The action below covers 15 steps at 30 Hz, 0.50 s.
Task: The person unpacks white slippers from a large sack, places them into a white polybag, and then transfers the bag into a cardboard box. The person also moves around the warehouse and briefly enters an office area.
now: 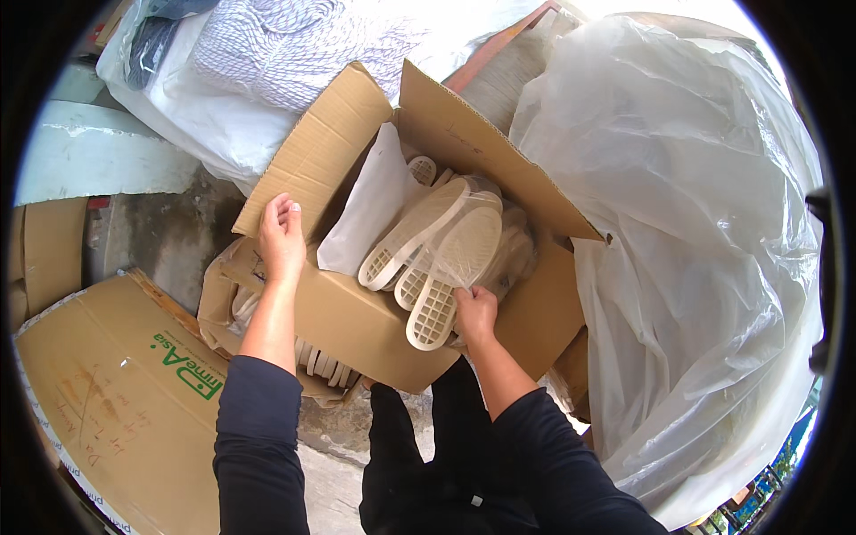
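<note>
An open cardboard box (357,303) stands in front of me, its flaps raised. Inside lie several cream shoe soles (464,245) with grid-patterned undersides, some wrapped in thin clear plastic. My right hand (475,310) is closed in a pinch on the clear plastic bag (452,267) around the soles, at the box's near right. My left hand (282,239) is at the left box flap (312,143), its fingers curled against the cardboard; its thumb is hidden. A white sheet (373,209) leans between the soles and the box's left wall.
A second box (214,299) with more pale soles (323,364) sits below at left. A large flattened carton (125,392) lies at lower left. Translucent plastic sheeting (687,267) covers a big bundle at right. Coiled white-purple rope (285,49) rests at the back.
</note>
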Motion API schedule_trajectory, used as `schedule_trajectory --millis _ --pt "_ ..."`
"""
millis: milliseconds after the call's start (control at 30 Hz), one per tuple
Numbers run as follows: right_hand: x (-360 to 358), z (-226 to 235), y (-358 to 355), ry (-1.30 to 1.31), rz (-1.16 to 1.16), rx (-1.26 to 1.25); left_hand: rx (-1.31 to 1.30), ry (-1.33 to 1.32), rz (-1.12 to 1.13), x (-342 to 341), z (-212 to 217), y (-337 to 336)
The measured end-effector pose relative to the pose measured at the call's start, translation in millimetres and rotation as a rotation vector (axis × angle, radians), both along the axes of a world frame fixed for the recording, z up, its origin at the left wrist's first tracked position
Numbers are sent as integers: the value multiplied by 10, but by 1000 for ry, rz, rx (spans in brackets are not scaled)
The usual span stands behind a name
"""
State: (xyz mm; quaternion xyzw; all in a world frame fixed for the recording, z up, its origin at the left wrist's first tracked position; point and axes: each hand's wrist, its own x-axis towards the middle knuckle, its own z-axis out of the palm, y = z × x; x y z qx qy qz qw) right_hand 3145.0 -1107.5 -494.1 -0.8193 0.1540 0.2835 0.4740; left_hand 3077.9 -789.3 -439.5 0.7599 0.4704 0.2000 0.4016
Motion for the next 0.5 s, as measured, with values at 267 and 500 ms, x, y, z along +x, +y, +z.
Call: schedule_trajectory --millis 267,500 --pt "256 950 -267 -66 18 214 -251 574 -681 208 -459 -152" --pt "380 2235 -179 -163 150 300 -573 353 -983 246 -918 -613"
